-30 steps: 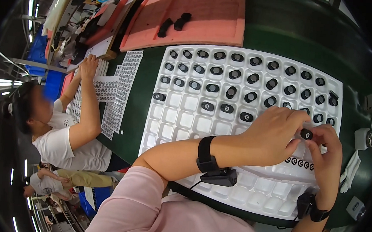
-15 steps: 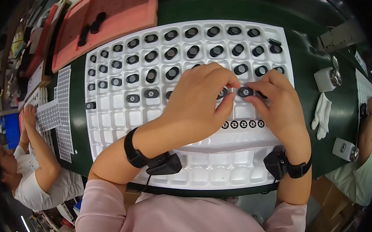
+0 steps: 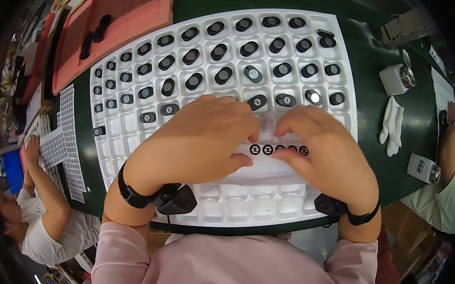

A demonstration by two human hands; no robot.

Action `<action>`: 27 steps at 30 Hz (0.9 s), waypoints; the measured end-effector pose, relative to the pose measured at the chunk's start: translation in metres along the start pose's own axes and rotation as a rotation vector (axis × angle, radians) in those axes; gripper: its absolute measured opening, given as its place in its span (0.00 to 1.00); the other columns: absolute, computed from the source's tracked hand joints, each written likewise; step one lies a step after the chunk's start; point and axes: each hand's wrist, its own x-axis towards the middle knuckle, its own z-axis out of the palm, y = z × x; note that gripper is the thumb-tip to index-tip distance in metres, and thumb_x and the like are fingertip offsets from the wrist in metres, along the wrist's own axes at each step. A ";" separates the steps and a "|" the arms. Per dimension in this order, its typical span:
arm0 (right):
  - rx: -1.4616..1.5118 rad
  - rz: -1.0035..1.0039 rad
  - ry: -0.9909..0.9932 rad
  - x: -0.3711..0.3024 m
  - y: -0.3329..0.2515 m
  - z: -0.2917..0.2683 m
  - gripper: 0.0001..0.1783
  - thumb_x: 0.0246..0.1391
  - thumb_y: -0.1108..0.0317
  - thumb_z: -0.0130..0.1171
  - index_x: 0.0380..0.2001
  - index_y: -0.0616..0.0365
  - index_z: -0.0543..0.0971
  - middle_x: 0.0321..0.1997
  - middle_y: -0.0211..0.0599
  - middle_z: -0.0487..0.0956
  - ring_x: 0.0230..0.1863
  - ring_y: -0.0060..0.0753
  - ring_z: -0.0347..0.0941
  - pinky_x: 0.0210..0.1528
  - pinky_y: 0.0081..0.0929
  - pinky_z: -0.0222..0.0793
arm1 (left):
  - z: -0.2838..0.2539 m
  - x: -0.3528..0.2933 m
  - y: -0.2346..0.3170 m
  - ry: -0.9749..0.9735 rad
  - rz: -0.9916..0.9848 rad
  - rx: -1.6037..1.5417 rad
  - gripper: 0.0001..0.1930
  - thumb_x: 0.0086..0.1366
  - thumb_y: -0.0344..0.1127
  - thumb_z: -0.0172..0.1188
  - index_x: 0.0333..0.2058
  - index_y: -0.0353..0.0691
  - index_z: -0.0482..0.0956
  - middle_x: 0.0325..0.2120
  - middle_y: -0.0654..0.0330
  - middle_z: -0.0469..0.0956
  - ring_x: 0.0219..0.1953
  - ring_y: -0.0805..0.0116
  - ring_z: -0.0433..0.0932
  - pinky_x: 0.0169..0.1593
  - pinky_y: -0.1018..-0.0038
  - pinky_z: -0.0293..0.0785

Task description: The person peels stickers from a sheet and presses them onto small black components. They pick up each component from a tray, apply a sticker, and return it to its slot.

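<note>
A white blister tray [image 3: 348, 116] lies before me, with small oval black parts in many of its pockets. Most show a round grey disc; a few, such as one black part [image 3: 286, 99], carry a round black-and-white sticker. Across the near pockets rests a white backing strip [image 3: 220, 174] with a row of round stickers [image 3: 267, 149]. My left hand [image 3: 201, 137] is over the strip's left part, thumb and index finger apart and nothing visible between them. Opposite it, my right hand [image 3: 324, 149] has its thumb at the stickers, the index finger raised away from it.
A pink foam tray [image 3: 136, 17] holding dark pieces stands at the far left. Sticker sheets [image 3: 71, 147] lie left of the blister tray. On the right are a white glove [image 3: 392, 127] and two metal-topped white bottles [image 3: 398, 79]. Other people sit at both sides.
Both hands have left the stickered black part, which now lies in its pocket, and have come nearer to me over the sticker strip. Their fingers have parted. The whole view has shifted slightly.
</note>
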 end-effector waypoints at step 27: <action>0.171 -0.134 0.121 0.000 0.002 -0.010 0.12 0.39 0.79 0.70 0.29 0.59 0.78 0.31 0.34 0.81 0.35 0.39 0.76 0.42 0.33 0.67 | 0.001 0.013 0.006 0.108 -0.036 -0.506 0.03 0.61 0.26 0.63 0.34 0.35 0.80 0.30 0.59 0.80 0.33 0.67 0.77 0.40 0.73 0.73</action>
